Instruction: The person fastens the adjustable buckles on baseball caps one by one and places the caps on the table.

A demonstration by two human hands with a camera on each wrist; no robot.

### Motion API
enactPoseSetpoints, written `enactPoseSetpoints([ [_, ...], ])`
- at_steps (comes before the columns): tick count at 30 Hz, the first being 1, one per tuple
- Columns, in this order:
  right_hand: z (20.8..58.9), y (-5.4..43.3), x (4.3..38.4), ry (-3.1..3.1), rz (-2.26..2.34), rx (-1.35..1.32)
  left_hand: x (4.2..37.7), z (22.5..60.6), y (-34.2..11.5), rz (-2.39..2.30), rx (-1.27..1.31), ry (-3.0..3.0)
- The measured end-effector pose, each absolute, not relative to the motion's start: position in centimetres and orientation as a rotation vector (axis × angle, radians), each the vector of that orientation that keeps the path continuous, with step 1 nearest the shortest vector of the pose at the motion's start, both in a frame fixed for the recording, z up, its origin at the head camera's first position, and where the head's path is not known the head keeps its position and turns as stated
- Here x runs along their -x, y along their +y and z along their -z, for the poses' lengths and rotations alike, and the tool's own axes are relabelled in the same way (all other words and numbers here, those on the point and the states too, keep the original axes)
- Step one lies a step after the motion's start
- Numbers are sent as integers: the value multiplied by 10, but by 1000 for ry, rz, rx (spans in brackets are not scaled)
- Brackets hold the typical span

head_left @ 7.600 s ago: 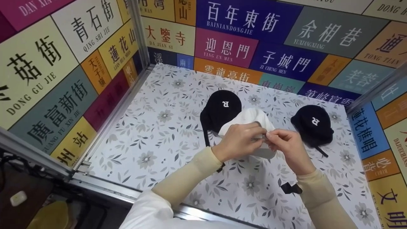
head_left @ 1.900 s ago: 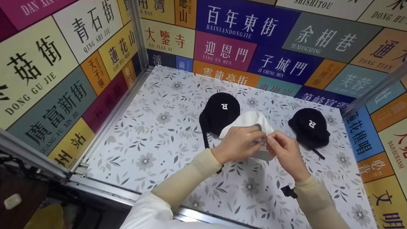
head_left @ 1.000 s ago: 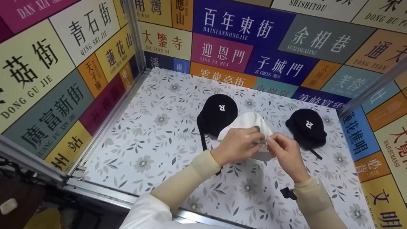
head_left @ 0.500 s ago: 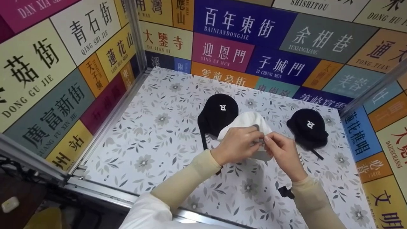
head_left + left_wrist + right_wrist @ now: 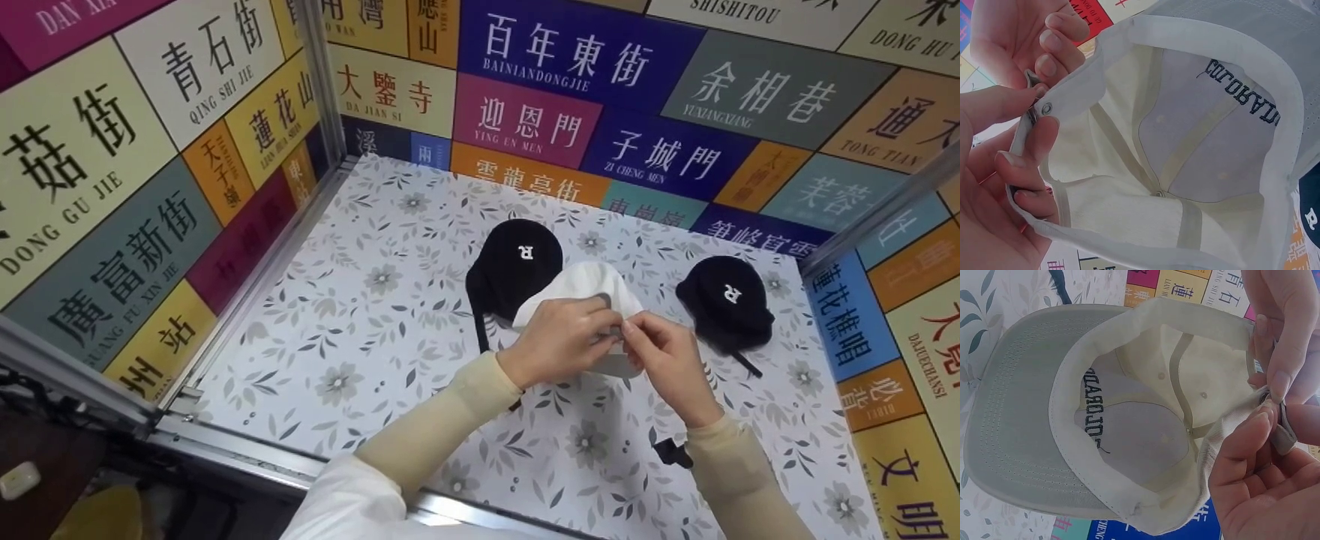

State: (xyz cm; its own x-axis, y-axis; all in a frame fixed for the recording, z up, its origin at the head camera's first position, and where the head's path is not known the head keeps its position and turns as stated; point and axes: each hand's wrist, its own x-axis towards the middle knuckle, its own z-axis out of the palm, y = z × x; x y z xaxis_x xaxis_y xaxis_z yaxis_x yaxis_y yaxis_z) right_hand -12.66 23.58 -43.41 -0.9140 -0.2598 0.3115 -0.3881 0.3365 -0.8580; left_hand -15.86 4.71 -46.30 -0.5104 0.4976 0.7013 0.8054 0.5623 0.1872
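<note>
Both hands hold a white baseball cap (image 5: 589,281) above the patterned tabletop. In the right wrist view the cap's grey-green brim (image 5: 1027,416) points left, and its hollow inside shows dark embroidery stitches. My left hand (image 5: 566,337) grips the back edge, with fingers curled through the opening above the strap. My right hand (image 5: 671,364) pinches the strap's end (image 5: 1284,437) between thumb and fingers. In the left wrist view a small metal eyelet (image 5: 1046,108) sits beside the left thumb. The fingertips partly hide the strap's fastening.
A black cap (image 5: 517,262) with a white letter lies just behind the white one. Another black cap (image 5: 727,304) lies to the right, its strap trailing. Sign-printed walls (image 5: 540,124) enclose the floral tabletop (image 5: 337,382), with a metal rail (image 5: 247,450) along the front edge.
Both hands stay at the back of the white cap. The right fingertips have shifted slightly left, closer to the left hand. The black caps lie as before; the head view has tilted a little.
</note>
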Motion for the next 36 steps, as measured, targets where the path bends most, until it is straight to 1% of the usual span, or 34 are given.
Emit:
enactPoseSetpoints([
  [11, 433, 236, 124, -2424, -1703, -533, 159, 463, 47, 660, 1058, -2180],
  [13, 440, 240, 128, -2419, -1700, -528, 159, 463, 47, 658, 1058, -2180],
  [18, 445, 245, 132, -2424, -1659, -589, 160, 463, 46, 647, 1061, -2172],
  [23, 433, 241, 126, -2423, -1622, -636, 160, 464, 47, 641, 1061, -2169],
  [36, 433, 244, 124, -2451, -1603, -591, 159, 462, 48, 642, 1069, -2170],
])
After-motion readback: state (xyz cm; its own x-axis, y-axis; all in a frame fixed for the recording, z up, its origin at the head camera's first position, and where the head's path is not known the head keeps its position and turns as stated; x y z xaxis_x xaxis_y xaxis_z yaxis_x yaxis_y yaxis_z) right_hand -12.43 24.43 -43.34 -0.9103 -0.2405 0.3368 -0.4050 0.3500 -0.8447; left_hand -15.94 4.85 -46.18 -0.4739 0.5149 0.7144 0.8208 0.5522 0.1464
